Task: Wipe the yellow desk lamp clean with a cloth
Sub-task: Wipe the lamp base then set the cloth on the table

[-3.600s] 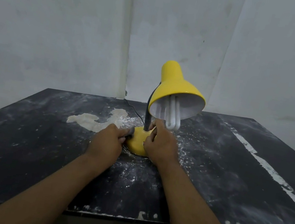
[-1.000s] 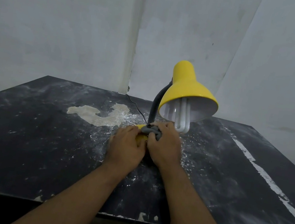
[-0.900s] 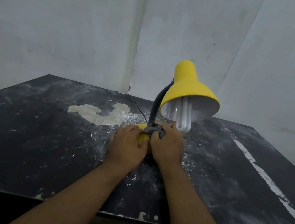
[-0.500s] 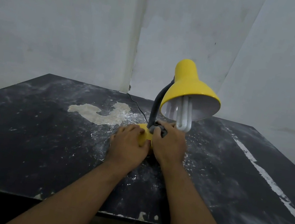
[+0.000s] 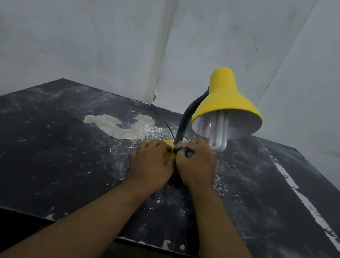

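The yellow desk lamp [image 5: 225, 99] stands on the black table [image 5: 42, 143], its shade tilted toward me with a white bulb [image 5: 218, 133] inside and a dark flexible neck [image 5: 185, 122]. My left hand [image 5: 152, 165] lies flat over the yellow base [image 5: 169, 143], which is mostly hidden. My right hand [image 5: 197, 167] is closed on a small grey cloth [image 5: 188, 153], pressed against the foot of the neck. The two hands touch each other.
White powder and a pale patch [image 5: 119, 125] mark the tabletop left of the lamp. A thin black cord [image 5: 162, 120] runs from the base to the wall corner. A white streak [image 5: 310, 212] crosses the right side. Walls close in behind and to the right.
The cloth went from my left hand, at the base's left edge, into my right hand at the foot of the neck. My left hand now rests flat on the base.
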`<state>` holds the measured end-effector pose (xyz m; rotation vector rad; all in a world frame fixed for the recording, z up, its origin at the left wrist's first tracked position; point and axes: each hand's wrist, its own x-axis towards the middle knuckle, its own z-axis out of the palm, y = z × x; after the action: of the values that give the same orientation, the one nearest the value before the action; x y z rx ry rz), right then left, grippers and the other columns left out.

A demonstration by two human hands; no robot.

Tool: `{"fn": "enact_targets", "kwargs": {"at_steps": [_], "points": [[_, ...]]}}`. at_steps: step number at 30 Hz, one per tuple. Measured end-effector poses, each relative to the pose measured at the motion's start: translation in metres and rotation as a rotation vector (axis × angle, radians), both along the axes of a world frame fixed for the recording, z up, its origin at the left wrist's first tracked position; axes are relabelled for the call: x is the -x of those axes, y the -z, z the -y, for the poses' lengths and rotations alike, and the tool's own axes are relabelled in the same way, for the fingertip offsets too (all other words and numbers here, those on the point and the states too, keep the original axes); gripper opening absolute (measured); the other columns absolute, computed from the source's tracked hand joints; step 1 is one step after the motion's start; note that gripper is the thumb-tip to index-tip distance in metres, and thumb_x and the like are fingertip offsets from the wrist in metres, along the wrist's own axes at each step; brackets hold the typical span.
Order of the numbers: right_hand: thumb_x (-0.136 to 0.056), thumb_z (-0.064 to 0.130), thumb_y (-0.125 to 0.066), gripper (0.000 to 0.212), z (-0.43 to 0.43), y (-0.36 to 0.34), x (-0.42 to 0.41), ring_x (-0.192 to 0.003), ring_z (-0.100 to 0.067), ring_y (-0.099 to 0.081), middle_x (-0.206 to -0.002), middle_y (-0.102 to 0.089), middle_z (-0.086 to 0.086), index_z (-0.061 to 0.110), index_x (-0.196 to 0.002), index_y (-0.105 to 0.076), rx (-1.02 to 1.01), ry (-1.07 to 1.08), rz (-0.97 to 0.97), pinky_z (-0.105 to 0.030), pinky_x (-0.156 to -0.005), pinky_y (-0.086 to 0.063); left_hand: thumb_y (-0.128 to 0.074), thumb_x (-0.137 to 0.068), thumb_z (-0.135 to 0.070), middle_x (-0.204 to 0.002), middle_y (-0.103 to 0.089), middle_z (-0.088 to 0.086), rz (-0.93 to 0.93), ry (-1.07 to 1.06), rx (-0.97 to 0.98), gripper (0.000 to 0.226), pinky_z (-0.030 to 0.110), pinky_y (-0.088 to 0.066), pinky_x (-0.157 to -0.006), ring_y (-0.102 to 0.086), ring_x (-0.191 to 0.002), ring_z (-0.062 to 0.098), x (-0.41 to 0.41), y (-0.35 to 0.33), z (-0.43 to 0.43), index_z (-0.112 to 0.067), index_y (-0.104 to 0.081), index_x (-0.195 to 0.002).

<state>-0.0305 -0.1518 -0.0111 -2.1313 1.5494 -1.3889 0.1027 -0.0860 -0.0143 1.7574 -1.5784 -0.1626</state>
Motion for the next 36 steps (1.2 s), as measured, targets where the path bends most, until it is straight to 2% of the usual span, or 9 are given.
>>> {"fn": "enact_targets", "kwargs": {"at_steps": [5, 10, 15, 17, 19, 21, 26, 29, 36], "points": [[-0.088, 0.037, -0.064, 0.036, 0.005, 0.003, 0.000, -0.100, -0.015, -0.069, -0.112, -0.073, 0.005, 0.034, -0.121, -0.081, 0.030, 0.049, -0.011, -0.031, -0.085, -0.059, -0.055, -0.103, -0.037, -0.135, -0.062, -0.008, -0.004, -0.009, 0.029, 0.033, 0.049, -0.044, -0.110, -0.047, -0.128, 0.020, 0.000, 0.001, 0.000, -0.027, -0.065, -0.133], [-0.087, 0.042, -0.062, 0.029, 0.010, 0.006, 0.006, -0.085, -0.014, -0.066, -0.098, -0.071, 0.005, 0.029, -0.108, -0.078, -0.024, 0.151, -0.013, -0.024, -0.065, -0.050, -0.057, -0.102, -0.039, -0.137, -0.061, -0.010, -0.009, -0.010, 0.029, 0.033, 0.049, -0.043, -0.111, -0.045, -0.131, 0.020, 0.000, 0.002, -0.001, -0.028, -0.065, -0.133], [-0.101, 0.040, -0.069, 0.021, 0.028, -0.005, 0.005, -0.077, -0.009, -0.064, -0.093, -0.072, 0.002, 0.021, -0.109, -0.072, -0.171, 0.131, 0.256, -0.012, -0.053, -0.039, -0.057, -0.103, -0.042, -0.137, -0.059, -0.013, -0.018, -0.012, 0.035, 0.032, 0.046, -0.041, -0.111, -0.044, -0.132, 0.018, -0.001, 0.003, 0.002, -0.031, -0.065, -0.132], [-0.103, 0.048, -0.066, 0.036, 0.041, -0.016, 0.001, -0.090, -0.022, -0.069, -0.105, -0.075, -0.004, 0.016, -0.118, -0.071, -0.306, 0.028, 0.251, -0.019, -0.060, -0.047, -0.056, -0.103, -0.043, -0.137, -0.058, -0.013, -0.017, -0.009, 0.031, 0.031, 0.046, -0.040, -0.110, -0.043, -0.130, 0.019, 0.000, 0.003, 0.002, -0.032, -0.064, -0.130], [-0.110, 0.045, -0.056, 0.049, 0.055, -0.030, -0.001, -0.119, -0.045, -0.068, -0.124, -0.074, -0.020, 0.001, -0.129, -0.068, -0.443, -0.076, 0.085, -0.045, -0.086, -0.059, -0.056, -0.103, -0.044, -0.137, -0.057, -0.013, -0.013, -0.011, 0.024, 0.031, 0.046, -0.038, -0.111, -0.043, -0.132, 0.019, -0.001, 0.004, 0.003, -0.032, -0.064, -0.130], [-0.116, 0.030, -0.043, 0.046, 0.051, -0.042, -0.005, -0.136, -0.049, -0.058, -0.142, -0.065, -0.025, 0.000, -0.147, -0.059, -0.543, -0.036, -0.207, -0.054, -0.107, -0.046, -0.054, -0.103, -0.044, -0.139, -0.055, -0.014, -0.007, -0.010, 0.010, 0.032, 0.046, -0.035, -0.112, -0.042, -0.133, 0.018, -0.002, 0.004, 0.002, -0.033, -0.063, -0.132], [-0.104, 0.016, -0.053, 0.027, 0.041, -0.026, -0.006, -0.093, -0.030, -0.065, -0.107, -0.073, -0.008, 0.013, -0.125, -0.070, -0.325, 0.054, -0.373, -0.035, -0.074, -0.049, -0.049, -0.104, -0.043, -0.141, -0.052, -0.010, 0.020, -0.006, -0.005, 0.035, 0.047, -0.033, -0.112, -0.040, -0.135, 0.021, 0.000, 0.002, 0.000, -0.032, -0.060, -0.135], [-0.100, 0.011, -0.060, 0.021, 0.014, -0.024, -0.009, -0.089, -0.023, -0.059, -0.089, -0.055, 0.005, 0.025, -0.110, -0.072, -0.200, 0.156, -0.337, -0.028, -0.063, -0.039, -0.049, -0.104, -0.044, -0.142, -0.051, -0.010, 0.037, 0.001, -0.009, 0.036, 0.047, -0.030, -0.113, -0.038, -0.135, 0.020, -0.001, 0.002, 0.003, -0.031, -0.061, -0.136], [-0.090, 0.017, -0.061, 0.027, -0.028, -0.002, -0.004, -0.084, -0.021, -0.059, -0.090, -0.064, 0.001, 0.021, -0.106, -0.082, 0.083, 0.007, -0.199, -0.035, -0.068, -0.047, -0.049, -0.107, -0.030, -0.123, -0.060, -0.014, -0.131, -0.016, 0.044, 0.022, 0.043, -0.030, -0.113, -0.048, -0.125, 0.014, -0.001, -0.002, -0.003, -0.032, -0.065, -0.122]]}}
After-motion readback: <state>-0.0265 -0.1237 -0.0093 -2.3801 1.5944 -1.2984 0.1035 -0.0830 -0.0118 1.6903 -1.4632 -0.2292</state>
